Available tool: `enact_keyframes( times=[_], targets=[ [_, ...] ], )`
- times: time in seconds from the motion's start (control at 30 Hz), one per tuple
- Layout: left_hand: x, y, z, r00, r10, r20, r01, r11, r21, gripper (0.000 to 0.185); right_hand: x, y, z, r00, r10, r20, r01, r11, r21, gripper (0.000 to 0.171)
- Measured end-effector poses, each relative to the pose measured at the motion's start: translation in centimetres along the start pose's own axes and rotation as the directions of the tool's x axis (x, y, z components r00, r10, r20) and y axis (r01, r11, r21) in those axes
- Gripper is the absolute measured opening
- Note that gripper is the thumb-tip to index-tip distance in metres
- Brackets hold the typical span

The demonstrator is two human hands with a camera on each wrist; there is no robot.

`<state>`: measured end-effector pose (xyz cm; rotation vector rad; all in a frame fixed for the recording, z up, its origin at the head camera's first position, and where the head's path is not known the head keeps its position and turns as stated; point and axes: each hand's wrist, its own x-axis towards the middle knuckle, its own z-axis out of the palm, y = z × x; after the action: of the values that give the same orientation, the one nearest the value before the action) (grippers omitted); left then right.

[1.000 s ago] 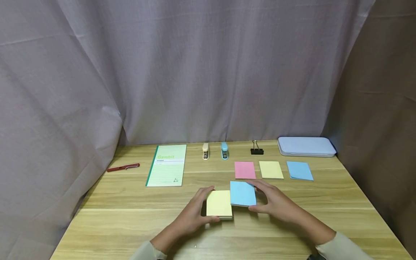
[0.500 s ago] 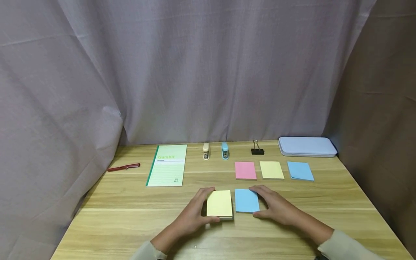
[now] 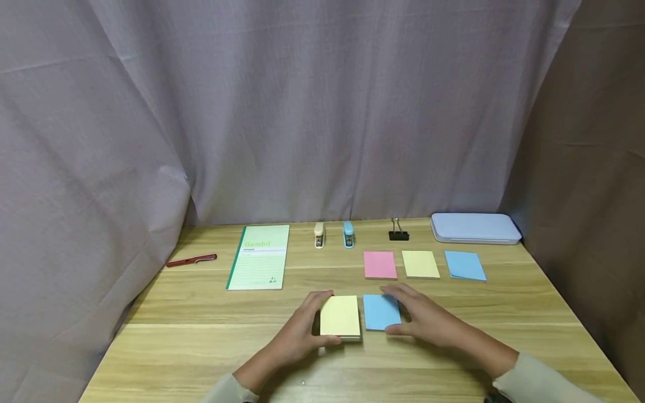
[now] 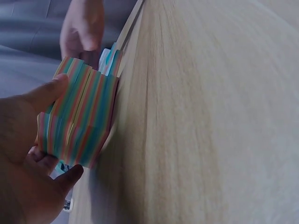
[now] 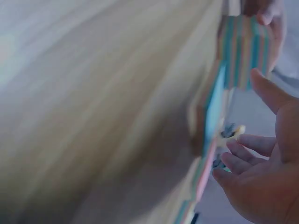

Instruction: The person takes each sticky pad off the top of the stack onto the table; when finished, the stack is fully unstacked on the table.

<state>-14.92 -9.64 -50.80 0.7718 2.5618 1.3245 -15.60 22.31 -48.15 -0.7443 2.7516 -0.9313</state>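
My left hand (image 3: 298,323) grips a thick stack of sticky note pads (image 3: 340,316) with a yellow sheet on top, thumb at the near side and fingers at the far side. In the left wrist view, the sides of the stack (image 4: 77,112) show striped coloured layers. A blue sticky note pad (image 3: 380,313) lies on the table just right of the stack. Over its right edge hovers my right hand (image 3: 428,316), fingers and thumb spread. The right wrist view shows this hand (image 5: 266,177) apart from the blue pad (image 5: 215,107), holding nothing.
Behind lie a pink pad (image 3: 380,265), a yellow pad (image 3: 420,264) and another blue pad (image 3: 464,265). Farther back are a binder clip (image 3: 398,235), two small staplers (image 3: 319,235) and a pale case (image 3: 476,228). A notebook (image 3: 259,257) and red pen (image 3: 191,260) lie left.
My right hand has lowered the blue pad from beside the stack's top onto the table and let go of it. The left hand has stayed on the stack.
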Motion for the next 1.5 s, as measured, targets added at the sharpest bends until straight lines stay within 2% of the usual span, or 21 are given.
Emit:
enact_keyframes(
  times=[0.2, 0.4, 0.6, 0.83, 1.1, 1.27, 1.5],
  targets=[
    [0.0, 0.1, 0.0, 1.0, 0.0, 0.009, 0.0, 1.0, -0.004, 0.097, 1.3, -2.8, 0.5, 0.999, -0.04, 0.004, 0.04, 0.997, 0.069, 0.091],
    [0.0, 0.0, -0.1, 0.999, -0.031, 0.024, 0.032, 0.998, -0.047, 0.105, 2.7, -4.9, 1.8, 0.995, -0.088, 0.05, 0.08, 0.987, 0.138, 0.098],
    [0.0, -0.4, -0.2, 0.998, -0.049, 0.042, 0.053, 0.994, -0.092, 0.097, 3.4, -5.9, 2.9, 0.992, -0.099, 0.076, 0.087, 0.985, 0.151, 0.097],
    [-0.1, -0.4, -0.1, 0.998, -0.04, 0.042, 0.044, 0.996, -0.08, 0.094, 3.5, -6.0, 3.4, 0.99, -0.124, 0.065, 0.117, 0.988, 0.104, 0.088],
    [0.0, -0.4, -0.2, 0.998, -0.048, 0.044, 0.051, 0.997, -0.063, 0.096, 3.5, -5.9, 3.2, 0.99, -0.135, 0.045, 0.132, 0.989, 0.071, 0.086],
    [0.1, -0.3, -0.1, 0.998, -0.058, 0.041, 0.06, 0.997, -0.054, 0.102, 3.1, -5.4, 2.3, 0.991, -0.128, 0.03, 0.125, 0.989, 0.076, 0.085],
    [0.1, -0.4, 0.0, 0.999, -0.04, 0.028, 0.04, 0.999, -0.03, 0.093, 1.3, -3.1, 0.1, 0.997, -0.075, 0.015, 0.073, 0.992, 0.1, 0.084]
  ],
)
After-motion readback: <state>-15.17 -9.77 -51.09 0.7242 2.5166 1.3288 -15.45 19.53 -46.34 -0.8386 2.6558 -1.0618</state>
